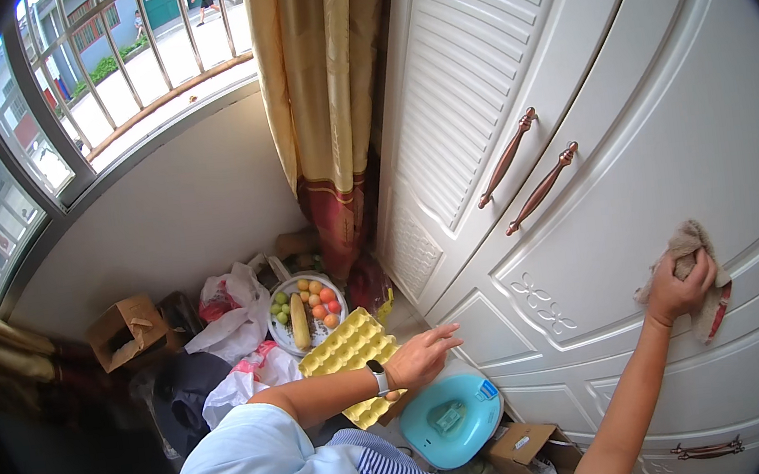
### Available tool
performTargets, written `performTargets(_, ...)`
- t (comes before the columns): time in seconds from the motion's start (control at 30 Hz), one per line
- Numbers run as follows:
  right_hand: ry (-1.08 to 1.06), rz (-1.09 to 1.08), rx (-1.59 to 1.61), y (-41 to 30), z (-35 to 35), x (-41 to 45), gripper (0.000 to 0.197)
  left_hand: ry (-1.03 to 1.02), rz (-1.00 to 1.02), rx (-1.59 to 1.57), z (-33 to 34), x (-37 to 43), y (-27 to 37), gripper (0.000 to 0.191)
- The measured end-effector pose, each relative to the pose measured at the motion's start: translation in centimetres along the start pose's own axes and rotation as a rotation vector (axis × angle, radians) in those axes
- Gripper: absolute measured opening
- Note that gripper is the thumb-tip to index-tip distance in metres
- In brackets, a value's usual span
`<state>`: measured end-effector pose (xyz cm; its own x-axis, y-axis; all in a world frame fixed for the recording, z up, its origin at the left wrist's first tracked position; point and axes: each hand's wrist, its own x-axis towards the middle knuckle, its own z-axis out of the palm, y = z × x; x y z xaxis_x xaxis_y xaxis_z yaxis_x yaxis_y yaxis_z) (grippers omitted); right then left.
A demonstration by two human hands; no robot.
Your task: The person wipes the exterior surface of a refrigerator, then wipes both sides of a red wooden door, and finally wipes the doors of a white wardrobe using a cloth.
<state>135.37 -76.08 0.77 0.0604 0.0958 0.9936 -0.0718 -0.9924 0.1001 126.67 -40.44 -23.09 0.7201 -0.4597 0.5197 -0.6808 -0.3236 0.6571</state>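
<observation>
A beige towelling cloth (689, 251) with a red edge strip is bunched in my right hand (681, 287). That hand presses it against the lower panel of a white wardrobe door (711, 129). My left hand (425, 358), with a white-banded wristband (378, 376) on its wrist, is held out in the air with nothing in it. Its fingers are extended towards the wardrobe, above a yellow egg tray (346, 346) and a turquoise plastic basin-like vessel (420, 436). Two copper-coloured handles (507, 159) sit to the upper left of the cloth, along the seam between the doors.
A round tray (283, 336) holds a corncob (300, 322), tomatoes and green fruit. Plastic bags (235, 324) and a cardboard box (127, 332) lie under the barred window (141, 53). A gold curtain (315, 69) hangs beside the wardrobe. Another open box (526, 448) stands near its base.
</observation>
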Motion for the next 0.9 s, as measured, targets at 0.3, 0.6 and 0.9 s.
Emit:
performTargets(0.3,-1.408,-0.048,0.397,-4.7,-2.7,-20.8,0.040,-0.161,-0.019,-0.089,-0.2,-0.5,1.0,0.036)
performTargets(0.6,-0.535,-0.216,0.256,-7.4,-4.5,3.4,0.053,0.135,0.055,-0.039,-6.6,6.2,2.4,0.029)
performTargets(0.9,-0.007,-0.368,-0.245,-3.5,2.2,20.7,0.052,0.387,0.257,-0.044,-9.1,17.6,5.5,0.030)
